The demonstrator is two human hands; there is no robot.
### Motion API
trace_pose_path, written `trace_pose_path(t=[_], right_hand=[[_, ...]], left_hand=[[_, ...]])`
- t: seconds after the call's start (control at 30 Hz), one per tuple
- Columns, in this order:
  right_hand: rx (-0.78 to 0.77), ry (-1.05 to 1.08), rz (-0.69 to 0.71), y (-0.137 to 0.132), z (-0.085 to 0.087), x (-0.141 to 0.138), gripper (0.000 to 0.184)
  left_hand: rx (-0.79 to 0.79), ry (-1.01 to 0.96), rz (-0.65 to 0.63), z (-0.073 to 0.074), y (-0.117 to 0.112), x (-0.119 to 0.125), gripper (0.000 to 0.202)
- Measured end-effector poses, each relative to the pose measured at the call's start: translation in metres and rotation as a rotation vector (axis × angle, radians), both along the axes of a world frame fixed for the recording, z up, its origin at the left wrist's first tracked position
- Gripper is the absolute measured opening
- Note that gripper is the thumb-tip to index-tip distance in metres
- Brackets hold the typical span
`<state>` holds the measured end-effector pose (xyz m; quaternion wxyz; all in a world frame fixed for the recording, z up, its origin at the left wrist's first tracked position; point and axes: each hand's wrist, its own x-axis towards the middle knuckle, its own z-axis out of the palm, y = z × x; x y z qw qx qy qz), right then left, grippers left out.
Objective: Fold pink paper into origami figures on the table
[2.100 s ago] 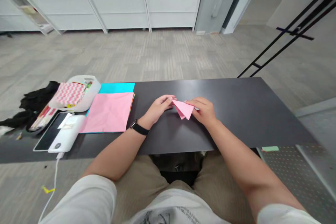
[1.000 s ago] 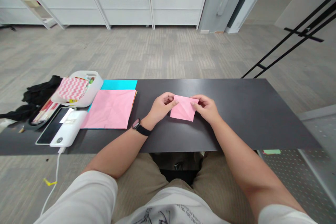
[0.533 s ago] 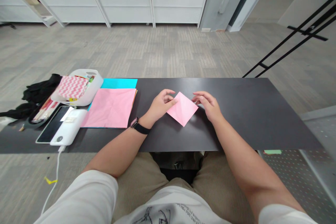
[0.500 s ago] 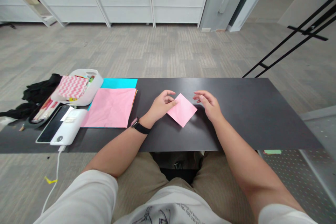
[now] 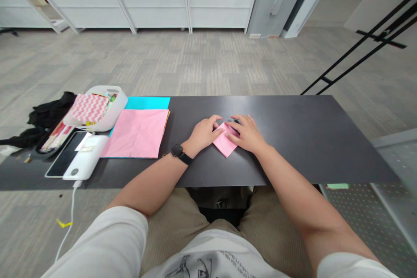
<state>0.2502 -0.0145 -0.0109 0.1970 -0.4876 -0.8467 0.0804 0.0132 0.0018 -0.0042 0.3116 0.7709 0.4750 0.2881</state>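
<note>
A small square of pink paper (image 5: 225,145) lies on the dark table in front of me, one corner pointing towards me. My left hand (image 5: 203,134) holds its left side, the thumb on top and the fingers curled by the far edge. Over the right side rests my right hand (image 5: 249,134), fingers spread, with the thumb and forefinger touching the paper. This hand hides the right corner, so whether the paper is folded there I cannot tell. A black watch (image 5: 177,151) is on my left wrist.
Larger pink sheets (image 5: 138,134) lie left of my left hand, over a blue sheet (image 5: 148,103). Further left are a white power bank (image 5: 85,158) with a cable, a tablet-like device (image 5: 67,156), a white basket (image 5: 116,115) and black cloth (image 5: 52,110). The dark table (image 5: 309,139) extends right.
My right hand has moved left onto the small pink paper. My left hand has shifted slightly, and both hands are now close together over the paper.
</note>
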Motion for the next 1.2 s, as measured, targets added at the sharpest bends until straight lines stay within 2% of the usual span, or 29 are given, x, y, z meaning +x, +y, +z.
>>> trace_pose_path(t=[0.13, 0.23, 0.4, 0.63, 0.83, 1.0, 1.2], right_hand=[[-0.027, -0.08, -0.012, -0.001, -0.001, -0.002, 0.046], [-0.03, -0.109, -0.022, -0.001, -0.002, -0.002, 0.048], [-0.032, -0.121, -0.028, -0.001, -0.004, -0.001, 0.049], [-0.041, -0.128, -0.05, -0.001, -0.005, -0.001, 0.05], [-0.043, -0.134, -0.06, -0.001, -0.007, 0.0, 0.051], [-0.038, -0.121, -0.063, 0.0, -0.009, 0.001, 0.05], [-0.058, -0.122, -0.068, -0.001, -0.008, 0.001, 0.05]], left_hand=[[0.174, 0.173, -0.014, -0.001, 0.0, -0.002, 0.043], [0.213, 0.216, -0.047, 0.001, 0.0, -0.003, 0.044], [0.187, 0.2, -0.184, 0.0, 0.002, -0.002, 0.05], [0.137, 0.283, -0.217, 0.0, 0.003, -0.008, 0.051], [0.134, 0.257, -0.32, 0.002, 0.008, -0.02, 0.052], [0.133, 0.274, -0.374, 0.002, 0.01, -0.032, 0.061], [0.104, 0.302, -0.388, 0.01, 0.008, -0.045, 0.062]])
